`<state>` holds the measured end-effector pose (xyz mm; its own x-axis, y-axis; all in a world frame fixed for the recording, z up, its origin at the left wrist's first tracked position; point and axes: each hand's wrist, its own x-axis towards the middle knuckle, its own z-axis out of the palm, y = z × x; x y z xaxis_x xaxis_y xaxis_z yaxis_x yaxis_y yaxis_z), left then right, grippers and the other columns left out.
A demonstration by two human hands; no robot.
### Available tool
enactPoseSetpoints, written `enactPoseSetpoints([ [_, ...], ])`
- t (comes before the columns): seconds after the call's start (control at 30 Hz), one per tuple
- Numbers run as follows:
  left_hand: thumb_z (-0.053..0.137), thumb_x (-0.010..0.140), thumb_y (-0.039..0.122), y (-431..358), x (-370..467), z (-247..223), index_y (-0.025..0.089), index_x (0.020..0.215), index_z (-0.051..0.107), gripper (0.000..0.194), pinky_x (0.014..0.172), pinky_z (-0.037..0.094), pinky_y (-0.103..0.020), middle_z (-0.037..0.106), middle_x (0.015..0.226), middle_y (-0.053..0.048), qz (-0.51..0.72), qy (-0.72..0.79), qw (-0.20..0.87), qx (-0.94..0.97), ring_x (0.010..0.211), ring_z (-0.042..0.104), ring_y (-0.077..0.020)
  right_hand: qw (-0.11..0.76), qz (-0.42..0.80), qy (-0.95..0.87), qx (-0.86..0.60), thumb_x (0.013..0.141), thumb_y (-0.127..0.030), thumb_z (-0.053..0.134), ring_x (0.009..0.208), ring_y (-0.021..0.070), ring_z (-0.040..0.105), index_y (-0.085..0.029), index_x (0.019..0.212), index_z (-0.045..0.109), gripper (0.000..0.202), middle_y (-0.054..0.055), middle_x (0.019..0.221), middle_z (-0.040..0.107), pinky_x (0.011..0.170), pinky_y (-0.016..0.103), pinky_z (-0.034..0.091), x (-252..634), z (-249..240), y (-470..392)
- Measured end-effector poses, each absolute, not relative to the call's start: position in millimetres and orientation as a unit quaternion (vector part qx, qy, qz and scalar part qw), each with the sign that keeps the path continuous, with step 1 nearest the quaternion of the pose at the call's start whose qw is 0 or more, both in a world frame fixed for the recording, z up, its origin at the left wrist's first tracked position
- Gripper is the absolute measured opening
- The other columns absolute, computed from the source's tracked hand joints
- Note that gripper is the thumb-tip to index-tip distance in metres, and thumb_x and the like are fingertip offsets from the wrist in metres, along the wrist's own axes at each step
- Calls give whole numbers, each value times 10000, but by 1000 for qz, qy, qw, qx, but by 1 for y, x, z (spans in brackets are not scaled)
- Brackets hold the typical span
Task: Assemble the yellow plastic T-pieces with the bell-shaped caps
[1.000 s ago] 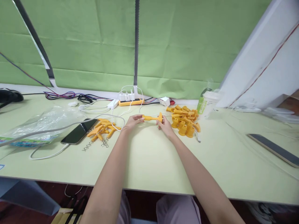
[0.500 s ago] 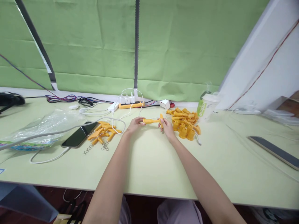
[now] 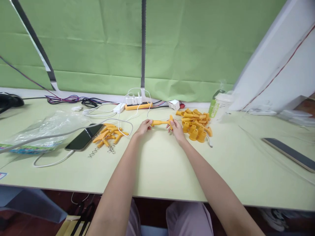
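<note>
Between my hands, just above the table, a yellow plastic corkscrew (image 3: 159, 122) lies level. My left hand (image 3: 144, 127) is closed on its flared left end, and my right hand (image 3: 176, 128) pinches the crosswise handle at the other end. The metal spiral does not show on this one. To the left is a pile of yellow corkscrew handles (image 3: 108, 135) with bare metal spirals (image 3: 110, 148). Close to my right hand sits a heap of yellow plastic parts (image 3: 197, 117), with several flared sleeves (image 3: 194, 133) standing at its front.
A phone (image 3: 85, 137) with a white cable lies left, beside a clear plastic bag (image 3: 44, 131). An orange power strip (image 3: 138, 105) with chargers is at the back. A white cup (image 3: 221, 106) stands behind the heap. Another phone (image 3: 290, 154) lies far right.
The view has tilted slightly, so the table sits a little higher in the picture. Both hands still hold the corkscrew, whose crosswise handle has turned slightly.
</note>
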<state>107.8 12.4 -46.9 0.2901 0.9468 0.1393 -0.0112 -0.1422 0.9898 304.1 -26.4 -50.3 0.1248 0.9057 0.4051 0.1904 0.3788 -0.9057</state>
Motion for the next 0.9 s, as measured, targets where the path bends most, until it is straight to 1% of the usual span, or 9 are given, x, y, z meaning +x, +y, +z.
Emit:
enactPoseSetpoints([
  [0.17,588,751,489,15,107,-46,134,757,566,356,597,387,-236,591,671,-26,446,399,548,585,546,462,-87,583,309,-586,-471,782,-613,461,428,60,506,-197,874,544,434,-25,642,599,425,194,341,303,-49,-27],
  [0.27,579,753,509,12,107,-43,126,750,572,383,613,399,-245,599,675,-42,438,392,546,596,573,489,-100,585,310,-582,-472,779,-616,462,425,60,506,-194,873,549,441,-26,636,594,424,194,349,304,-48,-27],
  [0.47,581,746,539,5,106,-40,111,901,611,456,760,439,-282,647,866,-92,430,388,543,608,722,565,-136,599,305,-553,-492,747,-652,462,418,64,503,-177,917,572,516,-24,626,594,411,195,362,302,-49,-31],
  [0.57,549,749,581,6,104,-40,135,1012,588,520,781,440,-294,648,946,-95,444,394,562,576,770,589,-149,620,304,-517,-506,744,-654,457,406,67,498,-171,911,573,525,-13,620,603,391,194,340,300,-42,-35],
  [0.67,556,721,609,10,102,-43,145,1053,563,571,769,443,-295,646,942,-91,462,408,564,549,759,590,-145,642,300,-474,-523,791,-573,463,414,78,521,-185,946,553,427,0,647,634,391,192,322,311,-18,-34],
  [0.73,586,686,609,14,101,-46,133,1014,571,578,753,447,-297,643,925,-92,470,420,554,544,726,580,-137,664,288,-420,-548,833,-473,454,447,95,556,-204,999,513,322,6,688,657,406,193,338,329,7,-29],
  [0.8,627,643,594,18,101,-49,124,962,583,569,740,452,-303,643,906,-94,465,432,543,550,711,572,-136,674,262,-362,-588,869,-372,401,483,116,587,-214,1067,460,260,17,726,674,425,205,368,355,35,-22],
  [0.87,654,619,569,20,101,-52,116,929,596,552,747,456,-311,646,884,-97,453,434,533,567,725,576,-147,629,208,-347,-664,886,-296,335,500,129,598,-191,1154,400,294,36,732,681,452,223,400,386,59,-16],
  [0.9,660,618,554,21,101,-53,112,923,601,540,758,457,-316,648,875,-99,447,432,530,577,741,581,-155,578,163,-359,-715,885,-280,324,513,130,602,-167,1189,374,329,46,739,681,477,230,419,402,68,-15],
])
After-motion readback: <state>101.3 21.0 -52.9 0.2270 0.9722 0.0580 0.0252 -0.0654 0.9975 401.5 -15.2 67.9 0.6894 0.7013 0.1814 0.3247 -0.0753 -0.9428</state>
